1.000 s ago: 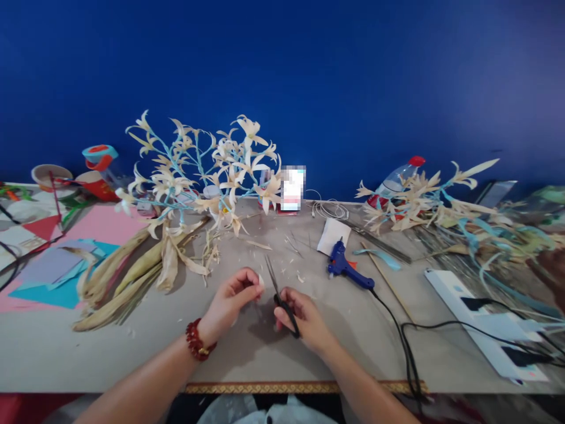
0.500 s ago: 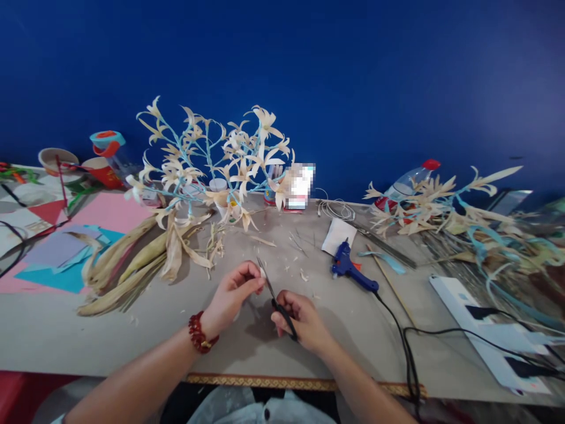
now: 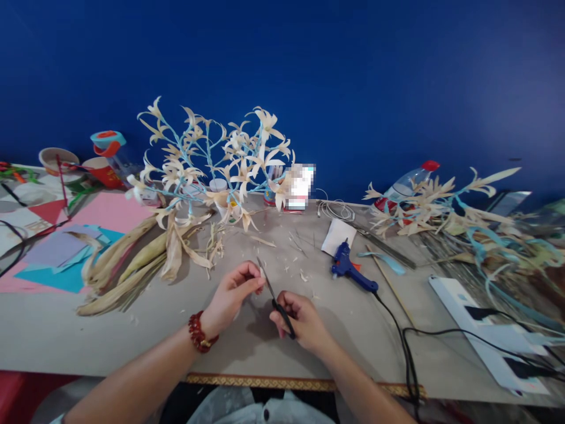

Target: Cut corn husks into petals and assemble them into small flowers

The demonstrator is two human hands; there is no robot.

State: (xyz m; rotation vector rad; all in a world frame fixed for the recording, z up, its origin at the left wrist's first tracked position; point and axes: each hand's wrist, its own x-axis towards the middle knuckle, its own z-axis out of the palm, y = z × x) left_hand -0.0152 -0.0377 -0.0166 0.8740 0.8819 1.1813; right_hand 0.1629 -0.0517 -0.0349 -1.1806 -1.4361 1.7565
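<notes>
My right hand (image 3: 298,318) grips a pair of black-handled scissors (image 3: 277,303), whose blades point up and to the left. Beside the blades, my left hand (image 3: 241,288) pinches a small pale piece (image 3: 263,274), probably a bit of dry husk; much of it is hidden by the fingers. A red beaded bracelet (image 3: 200,334) circles the left wrist. Pale scraps (image 3: 303,275) are scattered on the grey table just beyond the hands.
Dried husks (image 3: 128,265) and coloured paper (image 3: 48,277) lie left. Pale flowers on blue stems (image 3: 207,153) stand behind; another flower spray (image 3: 424,203) lies right. A blue glue gun (image 3: 353,268), its cord, a wooden stick (image 3: 391,285) and a white power strip (image 3: 481,335) occupy the right side.
Hardly anything differs. The fingers of my right hand and the scissor handles have shifted very slightly; my left hand stays in place with its pinch.
</notes>
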